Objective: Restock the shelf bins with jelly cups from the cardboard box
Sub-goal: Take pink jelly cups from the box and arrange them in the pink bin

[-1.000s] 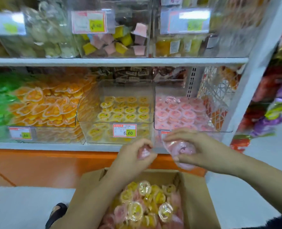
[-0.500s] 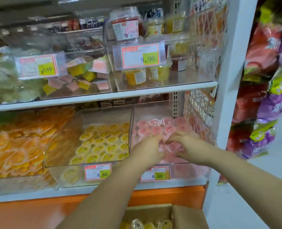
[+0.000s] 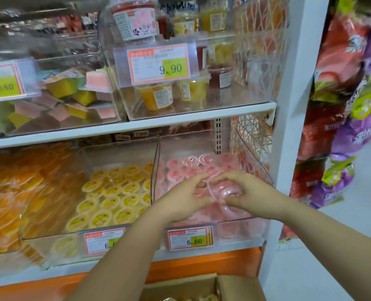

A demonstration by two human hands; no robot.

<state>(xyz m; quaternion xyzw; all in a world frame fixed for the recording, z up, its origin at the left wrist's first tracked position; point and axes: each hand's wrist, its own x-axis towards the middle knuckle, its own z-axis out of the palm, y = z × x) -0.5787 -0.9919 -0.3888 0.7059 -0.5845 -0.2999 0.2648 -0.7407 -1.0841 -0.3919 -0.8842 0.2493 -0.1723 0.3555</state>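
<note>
Jelly cups [image 3: 229, 195], pink, being set into the right-hand bin [image 3: 241, 232]: right hand [image 3: 248, 195] pinching one, left hand [image 3: 185, 197] spread alongside; next, probably release and return to the cardboard box [image 3: 204, 287].

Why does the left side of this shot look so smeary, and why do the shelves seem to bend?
Head view: motion blur smears the left, worst on the orange jelly cups, while the 9.90 price tag reads sharply; the wide-angle lens bows the white shelf edge; soft glare sits on the clear pink-cup bin.
</note>
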